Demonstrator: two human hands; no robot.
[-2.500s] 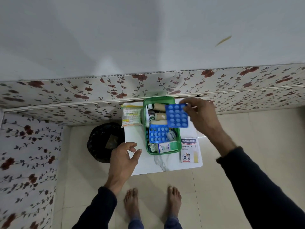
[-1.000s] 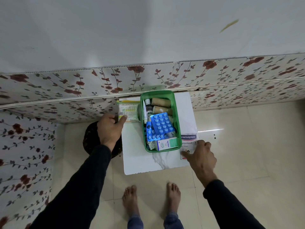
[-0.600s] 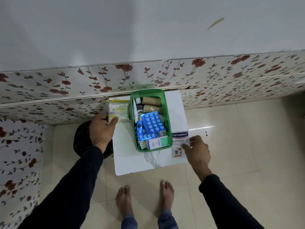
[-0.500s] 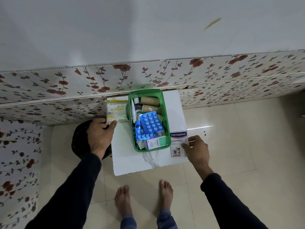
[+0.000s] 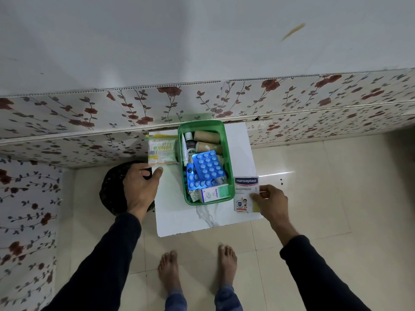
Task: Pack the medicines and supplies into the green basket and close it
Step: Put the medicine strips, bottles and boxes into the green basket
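The green basket stands open at the back of a small white table. It holds blue blister packs, a Dettol bottle, brown bandage rolls and a small white-green box. No lid shows. A cotton swab pack lies left of the basket. My left hand hovers just below it, fingers apart, thumb tip close to its lower edge. A Hansaplast box lies right of the basket. My right hand pinches its right edge, thumb on its face.
A black bin bag sits on the floor left of the table, partly under my left hand. The floral-panelled wall runs right behind the table. My bare feet stand on the beige tiles in front of it.
My right hand dropped a blue blister pack into the basket, then came down onto the Hansaplast box. My left hand reached up to the swab pack. In the last half second both barely moved.
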